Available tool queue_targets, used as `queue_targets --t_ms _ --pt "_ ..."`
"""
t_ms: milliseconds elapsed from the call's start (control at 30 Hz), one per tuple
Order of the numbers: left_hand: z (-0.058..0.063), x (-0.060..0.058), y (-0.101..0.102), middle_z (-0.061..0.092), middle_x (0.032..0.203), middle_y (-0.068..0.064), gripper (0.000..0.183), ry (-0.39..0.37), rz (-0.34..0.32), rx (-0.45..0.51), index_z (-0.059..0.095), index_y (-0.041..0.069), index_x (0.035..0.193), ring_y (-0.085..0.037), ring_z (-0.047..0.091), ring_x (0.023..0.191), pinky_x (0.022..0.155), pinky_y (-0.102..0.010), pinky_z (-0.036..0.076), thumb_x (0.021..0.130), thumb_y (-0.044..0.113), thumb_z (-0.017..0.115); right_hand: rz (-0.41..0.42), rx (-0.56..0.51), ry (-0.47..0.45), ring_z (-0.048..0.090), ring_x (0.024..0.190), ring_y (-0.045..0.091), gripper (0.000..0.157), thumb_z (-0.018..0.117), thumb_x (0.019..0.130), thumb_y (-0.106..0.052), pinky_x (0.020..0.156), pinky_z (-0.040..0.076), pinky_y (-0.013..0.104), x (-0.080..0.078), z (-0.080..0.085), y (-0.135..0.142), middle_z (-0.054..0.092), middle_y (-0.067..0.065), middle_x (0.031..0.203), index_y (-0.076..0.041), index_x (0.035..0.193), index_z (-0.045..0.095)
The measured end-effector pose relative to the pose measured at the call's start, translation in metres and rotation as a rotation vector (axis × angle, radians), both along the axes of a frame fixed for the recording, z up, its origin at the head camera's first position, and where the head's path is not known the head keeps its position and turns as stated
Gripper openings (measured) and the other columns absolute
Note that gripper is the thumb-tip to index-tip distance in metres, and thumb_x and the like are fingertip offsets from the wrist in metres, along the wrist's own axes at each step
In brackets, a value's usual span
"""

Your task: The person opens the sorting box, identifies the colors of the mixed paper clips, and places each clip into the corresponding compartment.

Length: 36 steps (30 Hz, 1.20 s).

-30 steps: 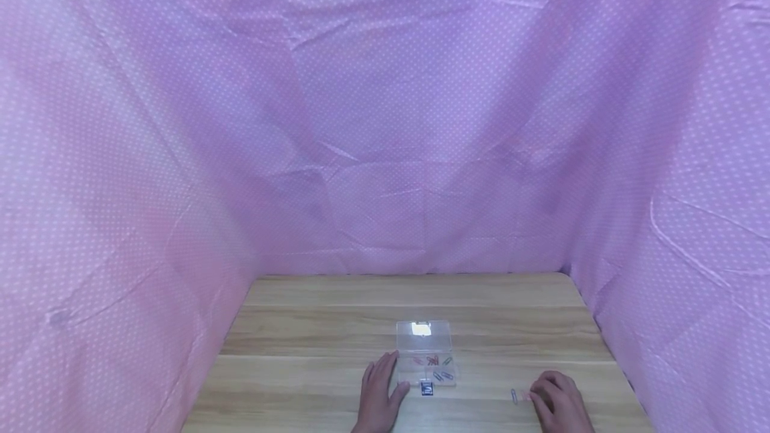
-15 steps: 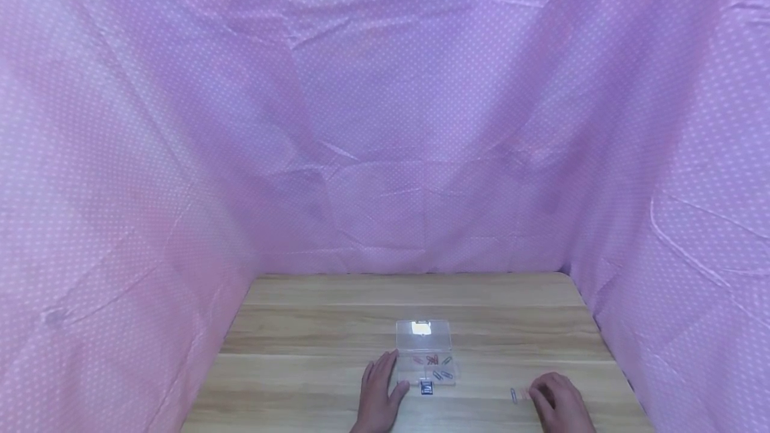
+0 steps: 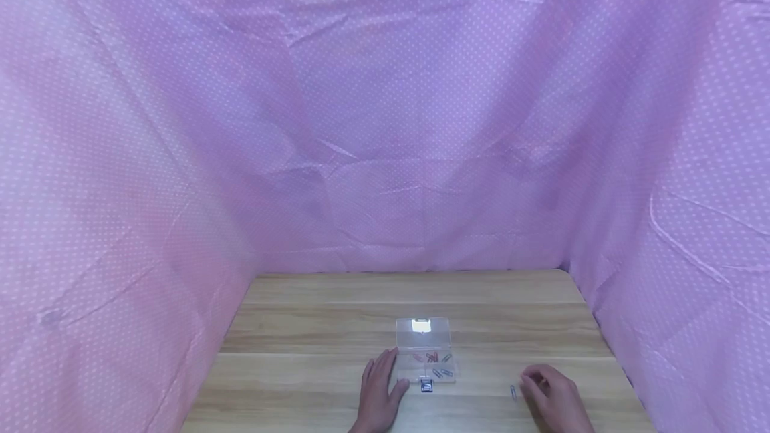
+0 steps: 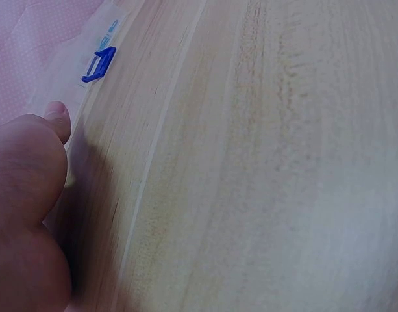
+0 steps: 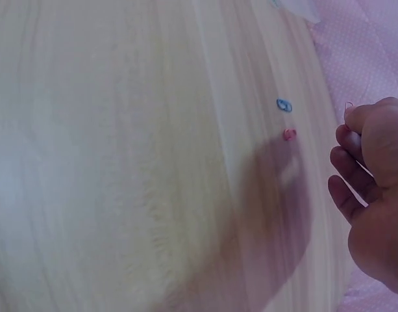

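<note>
A clear plastic box (image 3: pixel 412 375) lies with its lid (image 3: pixel 424 338) raised, and several paper clips are inside it. My left hand (image 3: pixel 377 389) holds the box's left end, thumb at the front corner and fingertips at the back corner. The box's blue latch (image 4: pixel 99 64) shows in the left wrist view. A pink paper clip (image 5: pixel 348 106) is pinched between the thumb and fingers of my right hand (image 5: pixel 380 153), raised a little over the table. Below it on the wood lie a blue paper clip (image 5: pixel 284 104) and a red-pink paper clip (image 5: pixel 289 134).
The wood-grain table (image 3: pixel 301 326) runs back to pink dotted cloth (image 3: pixel 385 219), which hangs behind and on both sides. Red clips (image 3: pixel 432 357) and blue clips (image 3: pixel 442 373) sit in separate parts of the box.
My right hand has lifted slightly and moved a little left, with a pink paper clip between its fingertips. The left hand and box have stayed in place.
</note>
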<state>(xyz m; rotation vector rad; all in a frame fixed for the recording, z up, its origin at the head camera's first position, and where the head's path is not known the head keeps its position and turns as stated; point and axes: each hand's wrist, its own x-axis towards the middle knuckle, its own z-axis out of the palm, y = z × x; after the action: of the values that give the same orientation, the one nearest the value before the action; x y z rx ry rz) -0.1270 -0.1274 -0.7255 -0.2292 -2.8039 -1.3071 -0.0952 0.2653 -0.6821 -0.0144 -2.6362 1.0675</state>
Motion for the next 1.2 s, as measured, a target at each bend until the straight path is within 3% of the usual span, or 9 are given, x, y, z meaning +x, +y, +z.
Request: queue_targets --t_ms 133,233,467,567,900,1200 --pt "-0.001 0.0 0.0 0.06 0.169 -0.015 0.069 0.011 -0.003 -0.017 0.052 0.013 0.167 -0.043 0.05 0.161 0.138 -0.061 0.017 0.108 0.043 0.072 0.015 -0.009 0.121 0.06 0.077 -0.011 0.024 0.088 0.091 0.005 0.065 0.061 0.018 -0.002 -0.001 -0.005 0.075 -0.015 0.084 -0.017 0.097 0.079" --pt "-0.002 -0.001 0.0 0.061 0.169 -0.014 0.068 0.019 0.001 -0.03 0.052 0.013 0.167 -0.042 0.051 0.161 0.138 -0.063 0.019 0.109 0.043 0.072 0.027 -0.036 0.165 0.059 0.074 -0.01 0.024 0.088 0.089 0.006 0.062 0.058 0.016 -0.002 0.0 -0.008 0.073 -0.014 0.082 -0.015 0.097 0.08" --pt "-0.003 -0.001 0.0 0.06 0.17 -0.013 0.069 -0.003 0.002 -0.049 0.052 0.014 0.168 -0.04 0.05 0.162 0.139 -0.058 0.017 0.109 0.043 0.072 0.02 -0.1 0.13 0.058 0.071 -0.008 0.022 0.087 0.091 0.004 0.059 0.056 0.018 -0.002 0.006 -0.019 0.073 -0.013 0.082 -0.016 0.097 0.081" --pt "-0.002 -0.002 -0.001 0.059 0.171 -0.013 0.07 -0.023 -0.005 -0.046 0.051 0.014 0.169 -0.04 0.049 0.164 0.14 -0.06 0.016 0.108 0.041 0.072 0.025 -0.113 0.138 0.058 0.071 -0.007 0.023 0.087 0.091 0.005 0.058 0.056 0.018 -0.004 0.007 -0.023 0.071 -0.014 0.081 -0.017 0.096 0.081" --pt "0.002 -0.003 -0.001 0.057 0.172 -0.014 0.069 -0.046 -0.009 -0.004 0.051 0.013 0.168 -0.04 0.046 0.165 0.138 -0.052 0.008 0.108 0.037 0.074 0.078 -0.136 0.196 0.055 0.072 -0.008 0.026 0.088 0.088 0.006 0.058 0.051 0.015 -0.01 0.004 -0.045 0.068 -0.018 0.081 -0.017 0.096 0.081" --pt "0.002 -0.002 -0.001 0.057 0.172 -0.015 0.069 -0.036 -0.009 0.012 0.052 0.012 0.168 -0.042 0.046 0.164 0.137 -0.05 0.008 0.107 0.035 0.075 0.086 -0.171 0.099 0.056 0.074 -0.007 0.02 0.088 0.091 0.003 0.06 0.055 0.018 -0.015 0.014 -0.073 0.07 -0.016 0.082 -0.015 0.098 0.081"
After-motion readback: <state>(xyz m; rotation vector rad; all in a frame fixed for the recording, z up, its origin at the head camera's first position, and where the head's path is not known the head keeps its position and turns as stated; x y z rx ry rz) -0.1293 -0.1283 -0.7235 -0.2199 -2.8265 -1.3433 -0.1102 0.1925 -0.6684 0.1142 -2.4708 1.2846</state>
